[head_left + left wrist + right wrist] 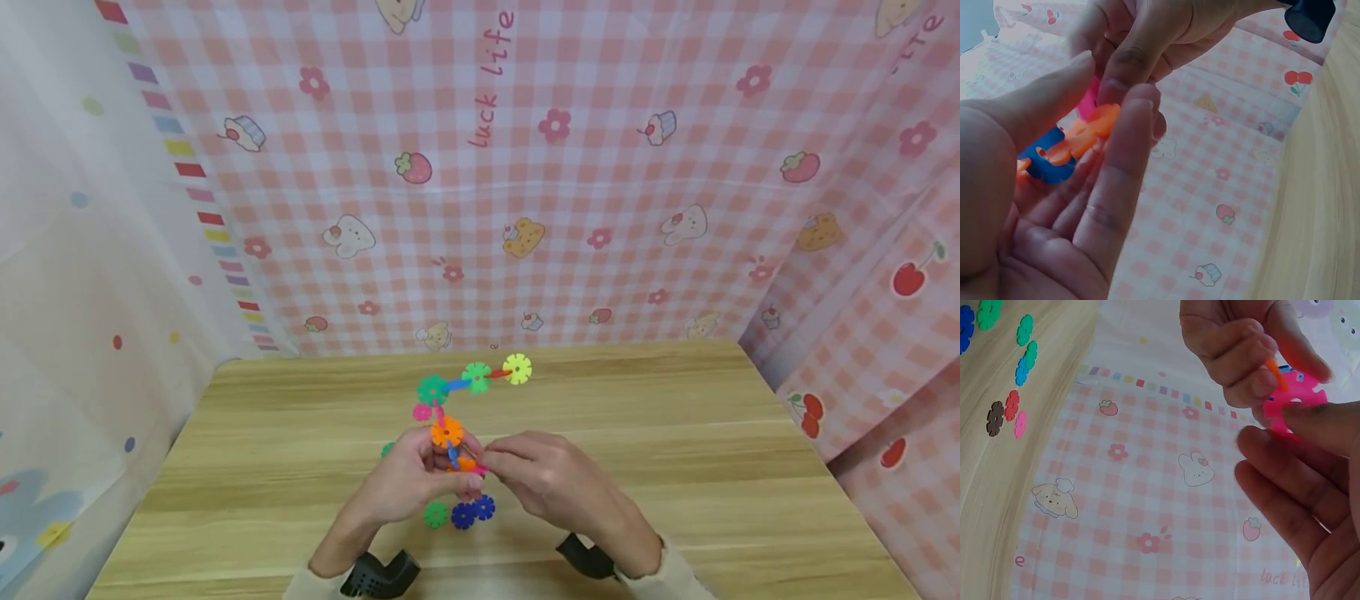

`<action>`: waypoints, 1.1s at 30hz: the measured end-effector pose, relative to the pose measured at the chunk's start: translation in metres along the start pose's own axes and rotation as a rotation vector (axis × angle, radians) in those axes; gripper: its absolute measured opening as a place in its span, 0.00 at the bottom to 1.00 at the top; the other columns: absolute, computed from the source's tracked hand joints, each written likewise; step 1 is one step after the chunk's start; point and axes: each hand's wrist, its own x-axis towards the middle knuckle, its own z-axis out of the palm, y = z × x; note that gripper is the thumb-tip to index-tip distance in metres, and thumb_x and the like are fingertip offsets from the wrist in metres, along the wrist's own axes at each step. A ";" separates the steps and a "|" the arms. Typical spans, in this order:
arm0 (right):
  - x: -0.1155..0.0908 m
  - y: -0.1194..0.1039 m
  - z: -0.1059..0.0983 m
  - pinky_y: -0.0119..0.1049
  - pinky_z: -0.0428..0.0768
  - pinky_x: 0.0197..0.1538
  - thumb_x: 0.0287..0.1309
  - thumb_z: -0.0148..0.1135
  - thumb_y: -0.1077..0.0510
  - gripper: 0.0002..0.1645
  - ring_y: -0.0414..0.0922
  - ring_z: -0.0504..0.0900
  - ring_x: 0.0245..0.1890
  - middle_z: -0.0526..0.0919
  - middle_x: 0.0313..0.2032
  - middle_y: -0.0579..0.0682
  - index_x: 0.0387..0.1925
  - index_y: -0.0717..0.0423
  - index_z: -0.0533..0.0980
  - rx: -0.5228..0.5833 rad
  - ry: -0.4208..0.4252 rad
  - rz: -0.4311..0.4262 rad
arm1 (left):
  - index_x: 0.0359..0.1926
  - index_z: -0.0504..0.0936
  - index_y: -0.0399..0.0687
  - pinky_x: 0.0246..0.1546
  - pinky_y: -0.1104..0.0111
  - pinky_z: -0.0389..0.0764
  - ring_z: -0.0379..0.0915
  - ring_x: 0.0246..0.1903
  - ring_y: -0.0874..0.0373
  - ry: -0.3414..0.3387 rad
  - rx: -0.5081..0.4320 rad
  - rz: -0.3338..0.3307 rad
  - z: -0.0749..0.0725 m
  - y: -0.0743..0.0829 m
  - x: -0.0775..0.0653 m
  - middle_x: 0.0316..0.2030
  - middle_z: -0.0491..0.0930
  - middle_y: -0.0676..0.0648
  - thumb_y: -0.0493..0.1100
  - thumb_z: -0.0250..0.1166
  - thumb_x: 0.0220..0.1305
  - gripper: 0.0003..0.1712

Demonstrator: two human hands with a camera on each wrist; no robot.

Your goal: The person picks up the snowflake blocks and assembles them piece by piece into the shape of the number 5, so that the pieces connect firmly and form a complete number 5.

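A chain of slotted plastic snowflake discs runs up from the hands in the head view, from an orange disc (447, 432) to a teal disc (432, 390), then right to a yellow disc (517, 368) at its end. My left hand (405, 483) holds the chain's lower end between thumb and fingers. In the left wrist view, an orange disc (1094, 128) joined to a blue disc (1050, 167) lies within those fingers. My right hand (551, 479) pinches a bright pink disc (1311, 403) by its edge, right at the orange one.
Loose discs lie on the wooden table (675, 433): a green disc (436, 514) and two dark blue discs (462, 517) below the hands. The right wrist view also shows a brown disc (995, 419) and a red disc (1012, 405). A checked curtain (600, 192) hangs behind.
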 end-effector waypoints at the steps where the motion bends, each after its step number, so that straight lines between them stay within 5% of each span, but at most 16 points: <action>1: 0.000 0.000 0.000 0.27 0.84 0.45 0.74 0.51 0.58 0.16 0.40 0.87 0.38 0.88 0.39 0.49 0.44 0.58 0.84 0.011 0.011 -0.001 | 0.45 0.78 0.32 0.31 0.57 0.87 0.85 0.31 0.58 -0.008 -0.005 0.018 -0.001 0.000 0.000 0.32 0.84 0.33 0.35 0.68 0.63 0.12; 6: 0.003 -0.001 0.001 0.27 0.83 0.47 0.70 0.58 0.60 0.08 0.39 0.87 0.39 0.87 0.39 0.48 0.44 0.58 0.80 0.138 0.049 0.023 | 0.45 0.78 0.30 0.32 0.55 0.86 0.85 0.33 0.59 -0.050 -0.025 0.098 -0.004 0.002 -0.001 0.33 0.82 0.30 0.31 0.66 0.64 0.10; 13: 0.003 -0.002 0.001 0.28 0.84 0.44 0.68 0.60 0.61 0.10 0.40 0.86 0.37 0.86 0.40 0.52 0.48 0.62 0.77 0.431 0.087 0.109 | 0.45 0.79 0.29 0.32 0.57 0.87 0.85 0.33 0.60 -0.068 -0.016 0.126 -0.007 0.006 -0.004 0.35 0.79 0.25 0.30 0.66 0.63 0.10; 23: 0.001 -0.007 -0.001 0.37 0.86 0.39 0.65 0.60 0.68 0.08 0.41 0.85 0.30 0.86 0.36 0.50 0.44 0.57 0.79 0.651 0.157 0.626 | 0.43 0.81 0.33 0.31 0.70 0.84 0.79 0.31 0.65 -0.107 0.024 0.131 -0.007 0.008 -0.006 0.38 0.81 0.31 0.32 0.68 0.62 0.09; 33: -0.003 -0.004 -0.001 0.38 0.85 0.40 0.68 0.57 0.65 0.06 0.43 0.84 0.30 0.85 0.35 0.50 0.40 0.57 0.81 0.730 0.082 0.654 | 0.43 0.80 0.30 0.29 0.57 0.87 0.83 0.31 0.64 -0.129 -0.007 0.137 -0.011 0.009 -0.006 0.35 0.79 0.28 0.31 0.66 0.64 0.09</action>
